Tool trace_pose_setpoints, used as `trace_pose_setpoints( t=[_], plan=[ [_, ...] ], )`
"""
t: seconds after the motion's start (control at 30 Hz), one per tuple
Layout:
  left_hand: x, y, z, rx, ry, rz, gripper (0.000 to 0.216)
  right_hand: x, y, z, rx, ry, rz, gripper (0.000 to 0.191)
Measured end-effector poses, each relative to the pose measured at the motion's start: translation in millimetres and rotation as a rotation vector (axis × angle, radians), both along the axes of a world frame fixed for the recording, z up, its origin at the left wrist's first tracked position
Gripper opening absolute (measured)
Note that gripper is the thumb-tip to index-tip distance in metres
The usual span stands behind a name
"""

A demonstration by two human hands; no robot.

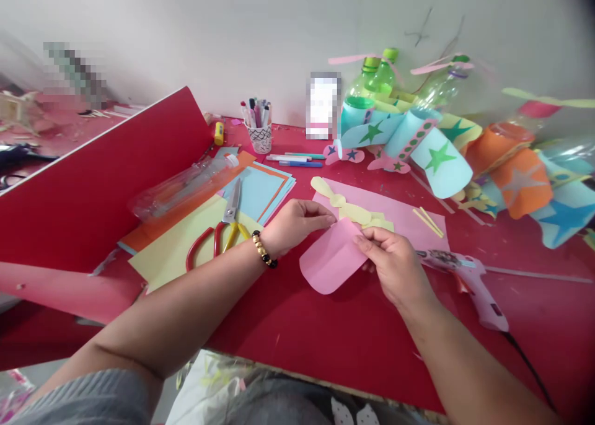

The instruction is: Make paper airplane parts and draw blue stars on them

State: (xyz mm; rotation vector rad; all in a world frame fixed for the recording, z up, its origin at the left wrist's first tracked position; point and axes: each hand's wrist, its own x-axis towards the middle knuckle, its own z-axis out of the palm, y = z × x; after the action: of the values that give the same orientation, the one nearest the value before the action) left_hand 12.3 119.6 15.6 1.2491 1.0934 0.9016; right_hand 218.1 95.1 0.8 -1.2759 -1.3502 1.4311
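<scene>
My right hand (pixel 393 261) grips the right edge of a pink paper piece (pixel 330 264) with one rounded end, held over the red table. At the piece's upper corner, the fingers of my left hand (pixel 297 223) are pinched together on its edge. Just behind them lies a pale yellow paper propeller (pixel 338 201), on a pink paper sheet (pixel 400 211). Two thin yellow strips (pixel 427 222) rest on that sheet. A pink glue gun (pixel 481 289) lies right of my right hand. Scissors (pixel 232 205) and red-handled pliers (pixel 216 245) lie beyond my left forearm, partly hidden by it.
Coloured paper sheets (pixel 171 251) and a clear plastic bottle (pixel 186 186) lie at left, before an upright red board (pixel 106 177). Pens stand in a patterned cup (pixel 260 139). A phone (pixel 324 103) leans on the wall. Several decorated bottle rockets (pixel 439 155) stand at right.
</scene>
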Motion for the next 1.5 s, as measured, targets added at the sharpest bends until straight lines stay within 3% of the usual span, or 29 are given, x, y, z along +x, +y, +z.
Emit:
trace_pose_setpoints(
  t=[0.13, 0.4, 0.57, 0.93, 1.5],
  plan=[
    [0, -3, 0.1, -0.005, 0.079, -0.089, 0.035, 0, -2, 0.7, -0.020, 0.019, 0.013, 0.021],
    [-3, -3, 3.7, 0.111, 0.230, -0.144, 0.028, 0, -3, 4.3, -0.017, -0.014, 0.094, 0.022],
    [-2, -5, 7.3, 0.164, 0.309, -0.230, 0.026, 0, -4, 7.1, 0.072, -0.091, 0.158, 0.022],
    [-3, -5, 11.3, 0.150, 0.318, -0.265, 0.024, 5, -3, 2.9, 0.126, -0.072, -0.029, 0.023],
    [-4, -4, 10.6, 0.131, 0.321, -0.244, 0.027, 6, -1, 2.9, 0.136, -0.086, -0.004, 0.026]
  ],
)
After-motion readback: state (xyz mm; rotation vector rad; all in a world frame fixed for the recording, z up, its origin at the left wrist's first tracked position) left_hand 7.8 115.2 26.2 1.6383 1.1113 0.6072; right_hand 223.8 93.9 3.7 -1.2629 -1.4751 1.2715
